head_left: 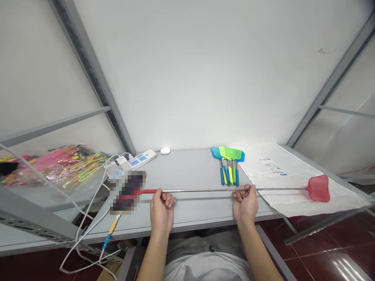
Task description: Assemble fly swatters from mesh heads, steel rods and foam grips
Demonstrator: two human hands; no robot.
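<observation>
A red fly swatter with a long, drawn-out metal rod lies level across both my hands, just above the front part of the table. My left hand pinches it where the red handle meets the rod. Farther along, my right hand grips the thin rod between thumb and fingers. The red mesh head sticks out to the right, over a white plastic bag. Behind my right hand, several short fly swatters with blue, yellow and green heads lie side by side, handles toward me.
The white plastic bag with a label covers the table's right side. At left are a power strip, white cables and a pixelated patch. A small white device sits by the wall. Colourful bagged goods fill the left shelf. Metal posts frame the table.
</observation>
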